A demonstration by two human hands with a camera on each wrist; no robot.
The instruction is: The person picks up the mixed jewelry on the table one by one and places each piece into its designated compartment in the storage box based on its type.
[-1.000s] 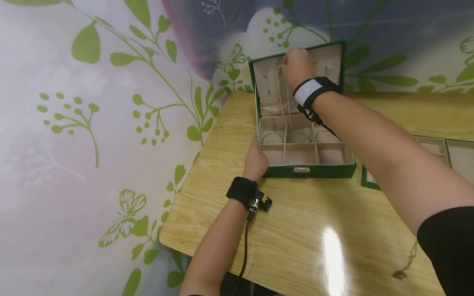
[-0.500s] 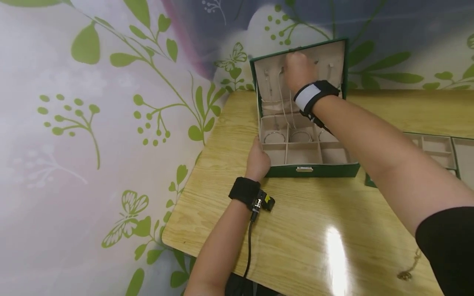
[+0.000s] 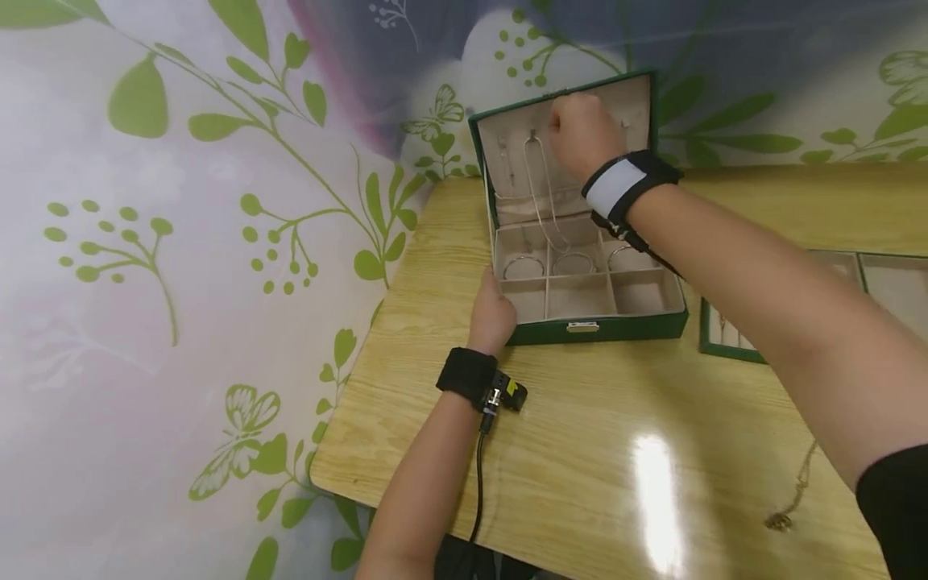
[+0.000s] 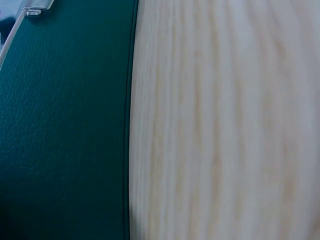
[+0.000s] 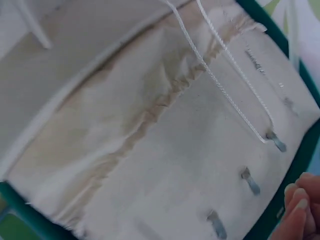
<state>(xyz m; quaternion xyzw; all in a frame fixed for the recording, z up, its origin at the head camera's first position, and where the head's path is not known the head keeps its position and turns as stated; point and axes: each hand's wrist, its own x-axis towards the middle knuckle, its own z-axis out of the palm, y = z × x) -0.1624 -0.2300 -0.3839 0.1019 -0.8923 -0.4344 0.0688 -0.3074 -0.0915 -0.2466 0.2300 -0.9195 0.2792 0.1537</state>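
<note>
A green jewelry box [image 3: 631,326] with a beige lining stands with its lid up in the head view. My left hand [image 3: 495,316] holds its left front corner; that hand's fingers are partly hidden. A silver necklace [image 3: 538,173] hangs in a loop from a hook inside the lid. My right hand [image 3: 586,133] is in front of the lid, just right of the necklace. In the right wrist view its curled fingertips [image 5: 300,205] bunch together near the lid's top edge, nothing visible between them. Two hooks [image 5: 250,180] there bear nothing.
Bangles [image 3: 524,267] stand in the box's back compartments. A green-edged tray [image 3: 728,352] lies to the right, partly behind my right arm. A gold-toned necklace [image 3: 779,519] lies on the wooden table [image 3: 580,451] near the front. A patterned wall borders the table.
My right hand has shifted slightly right, away from the necklace, which now shows whole on its hook. My left hand stays at the box corner. The head view has shifted a little.
</note>
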